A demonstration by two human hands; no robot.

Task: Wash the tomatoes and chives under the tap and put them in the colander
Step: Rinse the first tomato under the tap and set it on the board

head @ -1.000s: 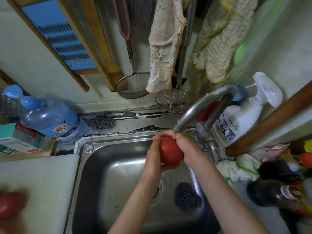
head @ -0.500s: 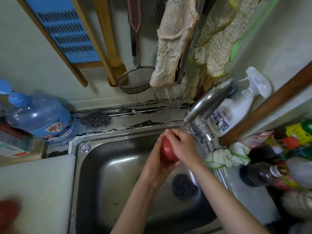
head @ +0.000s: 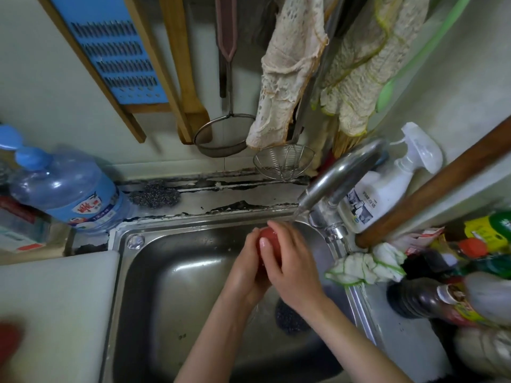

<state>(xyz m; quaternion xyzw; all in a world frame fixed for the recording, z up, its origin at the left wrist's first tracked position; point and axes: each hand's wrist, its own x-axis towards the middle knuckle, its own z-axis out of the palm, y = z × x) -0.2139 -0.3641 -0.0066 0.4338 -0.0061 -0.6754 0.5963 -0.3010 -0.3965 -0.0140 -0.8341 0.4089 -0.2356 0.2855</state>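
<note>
Washing step, seen from the head camera looking down on a rectangular stainless-steel sink (head: 171, 272). A smooth, round red tomato (head: 267, 240) is held over the back right part of the sink, directly under the spout of the curved chrome tap (head: 340, 175) that rises from the sink's right rim. The left hand (head: 244, 269) cups the tomato from the left with its fingers curled around it. The right hand (head: 293, 262) wraps it from the right, thumb pressed on the wet front face and fingers folded over the top. Both hands thus grip the same fruit, and only a narrow strip of red shows between them. The water stream itself is too faint to confirm.

A dark, round wire scouring pad (head: 290, 319) lies on the sink floor below the hands. A white plastic cutting board (head: 55, 294) sits just left of the sink. At its near left edge there is a blurred red shape (head: 9, 344), probably another tomato. A white trigger spray bottle (head: 387, 189) and a crowd of sauce bottles stand right of the sink. No chives and no certain colander are in view.

Likely failures from here:
- The wet, smooth skin may slip from the grip during rubbing, dropping the tomato onto the scouring pad or the sink floor and bruising or soiling it.
- Too firm a squeeze could split the skin.
- The fingers are very near the spout, so lifting the hands could knock them against it.
- A wide swing of the right arm could topple the bottles right of the sink.
</note>
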